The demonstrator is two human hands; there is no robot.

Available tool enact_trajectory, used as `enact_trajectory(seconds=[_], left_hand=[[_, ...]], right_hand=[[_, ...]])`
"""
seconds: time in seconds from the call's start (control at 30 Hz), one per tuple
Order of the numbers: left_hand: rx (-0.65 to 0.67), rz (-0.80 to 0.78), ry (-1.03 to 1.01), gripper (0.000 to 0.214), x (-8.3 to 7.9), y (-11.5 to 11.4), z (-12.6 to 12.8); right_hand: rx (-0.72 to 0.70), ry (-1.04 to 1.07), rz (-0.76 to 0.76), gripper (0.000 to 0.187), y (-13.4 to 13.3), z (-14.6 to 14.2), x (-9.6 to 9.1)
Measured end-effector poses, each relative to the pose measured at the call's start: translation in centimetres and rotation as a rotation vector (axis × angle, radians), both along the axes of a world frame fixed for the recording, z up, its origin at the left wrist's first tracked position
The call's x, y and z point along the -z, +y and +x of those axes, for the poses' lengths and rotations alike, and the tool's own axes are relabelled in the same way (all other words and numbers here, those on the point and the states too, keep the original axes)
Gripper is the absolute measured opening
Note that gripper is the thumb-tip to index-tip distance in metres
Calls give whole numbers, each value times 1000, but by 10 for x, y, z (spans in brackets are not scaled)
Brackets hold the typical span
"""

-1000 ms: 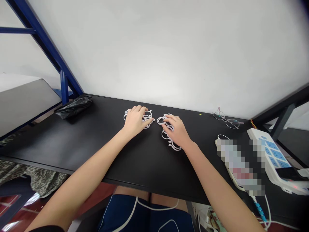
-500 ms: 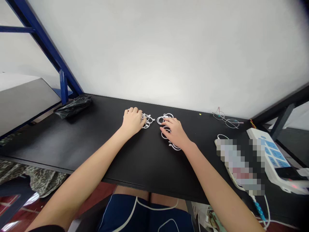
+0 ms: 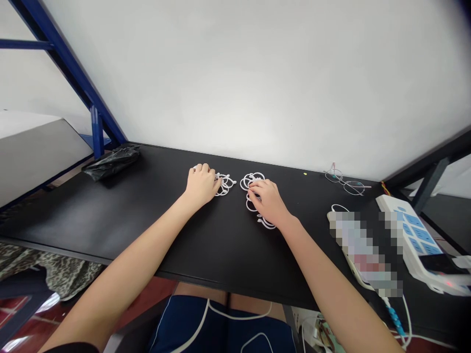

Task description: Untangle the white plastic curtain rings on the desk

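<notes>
- Lying on the black table [image 3: 213, 245] in two groups, the white rings are overlapping: a left cluster [image 3: 225, 185] partly beneath the left hand [image 3: 200, 187], a right cluster [image 3: 252, 177] partly beneath the right hand [image 3: 268, 202].
- Judging by their thin rims, they are probably feeling light, smooth and fairly stiff — perhaps snagging at the knobs, so bare outer rim is seeming the better hold.
- Left fingers are curling close together, thumb pointing inward; any pinch is hiding.
- Right fingers are bunching, thumb standing slightly apart — whether they are pinching a ring, I cannot tell.
- Both forearms are slanting inward above the table.
</notes>
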State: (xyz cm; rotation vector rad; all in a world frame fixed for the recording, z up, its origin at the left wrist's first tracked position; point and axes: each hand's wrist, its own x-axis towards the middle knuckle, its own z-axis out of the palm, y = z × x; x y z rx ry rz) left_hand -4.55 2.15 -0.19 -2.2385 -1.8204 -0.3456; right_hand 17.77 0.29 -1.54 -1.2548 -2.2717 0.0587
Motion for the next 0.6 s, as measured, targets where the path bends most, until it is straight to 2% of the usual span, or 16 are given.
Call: enact_trajectory(seconds=[0.4, 0.6], left_hand=[[40, 51, -34, 42, -2, 0, 2], [90, 88, -92, 37, -1, 1, 1]], right_hand=[[137, 16, 43, 28, 2, 0, 0], [192, 247, 215, 17, 4, -2, 2]])
